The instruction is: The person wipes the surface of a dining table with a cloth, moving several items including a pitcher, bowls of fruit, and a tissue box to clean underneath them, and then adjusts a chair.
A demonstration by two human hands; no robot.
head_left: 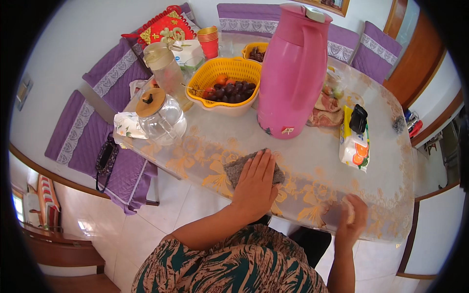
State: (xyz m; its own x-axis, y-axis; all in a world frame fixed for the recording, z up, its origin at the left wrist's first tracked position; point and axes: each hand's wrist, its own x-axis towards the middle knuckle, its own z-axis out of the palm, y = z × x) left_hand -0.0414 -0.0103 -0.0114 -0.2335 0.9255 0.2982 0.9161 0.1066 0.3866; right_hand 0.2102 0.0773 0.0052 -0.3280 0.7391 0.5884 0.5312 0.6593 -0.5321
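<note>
My left hand [255, 184] lies flat on a folded grey-brown cloth [237, 167], its fingers stretched out and pressing the cloth to the tabletop near the front edge. At the table's near right edge, my right hand [355, 216] has its fingers curled in. Whatever it may hold is hidden; a pale patch shows between the fingers. A plastic-covered table [312, 161] with gold flower patterns lies under the cloth. Just beyond my left hand stands a tall pink thermos jug [292, 78].
Left of the jug are a yellow basket [220, 66] of grapes and red fruit, a glass teapot [163, 119], a clear pitcher [166, 71] and red cups [208, 43]. To its right lie a wipes pack [355, 146] and a black object [358, 118]. Purple-covered chairs [110, 73] surround the table.
</note>
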